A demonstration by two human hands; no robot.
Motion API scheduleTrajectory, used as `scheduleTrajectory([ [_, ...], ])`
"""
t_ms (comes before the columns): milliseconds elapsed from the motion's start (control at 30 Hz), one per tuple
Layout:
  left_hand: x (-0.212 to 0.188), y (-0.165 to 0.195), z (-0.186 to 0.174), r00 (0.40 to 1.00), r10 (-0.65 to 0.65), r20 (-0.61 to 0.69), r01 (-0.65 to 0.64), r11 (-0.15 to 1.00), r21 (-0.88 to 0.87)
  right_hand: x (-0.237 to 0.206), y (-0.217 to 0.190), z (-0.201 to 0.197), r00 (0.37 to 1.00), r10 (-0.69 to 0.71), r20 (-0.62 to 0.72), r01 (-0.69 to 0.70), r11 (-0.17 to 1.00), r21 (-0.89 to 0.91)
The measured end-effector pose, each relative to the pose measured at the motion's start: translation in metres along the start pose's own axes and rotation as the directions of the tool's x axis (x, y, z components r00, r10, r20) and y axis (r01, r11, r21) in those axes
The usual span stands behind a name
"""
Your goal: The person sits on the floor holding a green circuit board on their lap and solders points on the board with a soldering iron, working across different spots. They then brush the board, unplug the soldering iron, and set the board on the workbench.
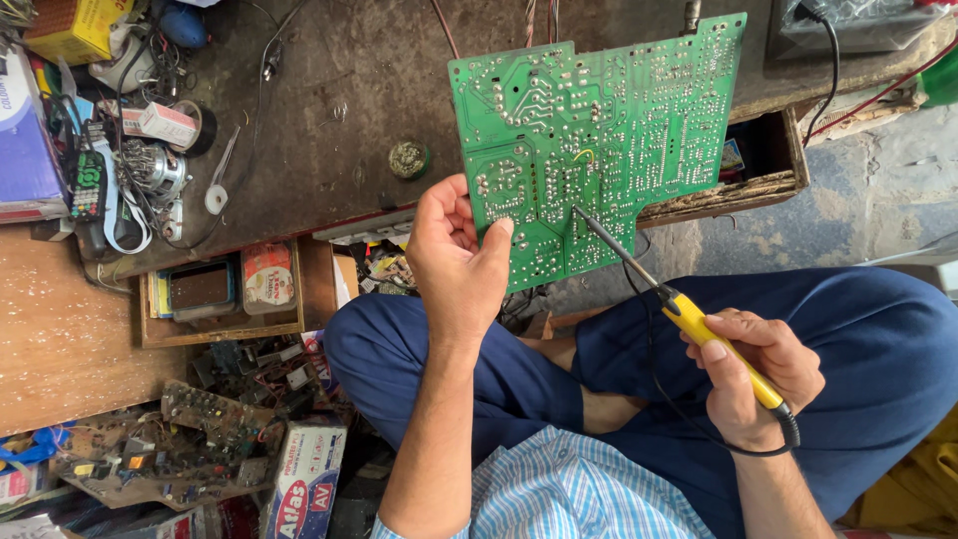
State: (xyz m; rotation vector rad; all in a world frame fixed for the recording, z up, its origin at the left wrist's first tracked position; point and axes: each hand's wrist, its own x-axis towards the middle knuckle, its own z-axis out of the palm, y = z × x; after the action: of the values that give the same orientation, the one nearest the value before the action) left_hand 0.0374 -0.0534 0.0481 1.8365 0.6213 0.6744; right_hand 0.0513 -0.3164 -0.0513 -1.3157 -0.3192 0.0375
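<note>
**Soldering iron tip on the green circuit board**

We hold a green circuit board (599, 140) upright in front of us, above our crossed legs, with its solder side turned to the camera. Our left hand (454, 262) grips the board at its lower left edge; the thumb lies on the solder face and the other fingers are curled behind it. Our right hand (750, 377) is closed around the yellow handle of a soldering iron (689, 317), in the way one holds a pen. The thin metal tip touches the board near its lower middle, just under a small yellow wire loop. The black cord of the iron leaves the end of the handle and curves below the hand.

Behind the board is a dark, worn workbench (339, 100) with a small round tin (409, 160) on it. On the left we see an open wooden drawer (225, 289) with small boxes, and below it a heap of old electronic parts (190, 439) beside a cardboard box (304, 484).
</note>
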Motion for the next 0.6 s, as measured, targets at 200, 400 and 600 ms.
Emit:
scheduleTrajectory([
  [200,0.0000,-0.0007,0.0007,1.000,-0.008,-0.003,0.008,1.000,-0.016,-0.0002,-0.0003,0.0006,1.000,-0.009,0.005,0.009,1.000,-0.011],
  [400,0.0004,-0.0006,0.0014,1.000,-0.011,0.001,0.011,0.999,-0.041,0.0002,0.0006,0.0016,1.000,-0.022,0.012,0.022,1.000,0.020],
  [600,0.0006,-0.0002,0.0011,1.000,-0.003,-0.004,0.002,1.000,-0.027,0.0007,-0.0003,0.0004,1.000,-0.018,0.004,0.018,1.000,-0.016],
])
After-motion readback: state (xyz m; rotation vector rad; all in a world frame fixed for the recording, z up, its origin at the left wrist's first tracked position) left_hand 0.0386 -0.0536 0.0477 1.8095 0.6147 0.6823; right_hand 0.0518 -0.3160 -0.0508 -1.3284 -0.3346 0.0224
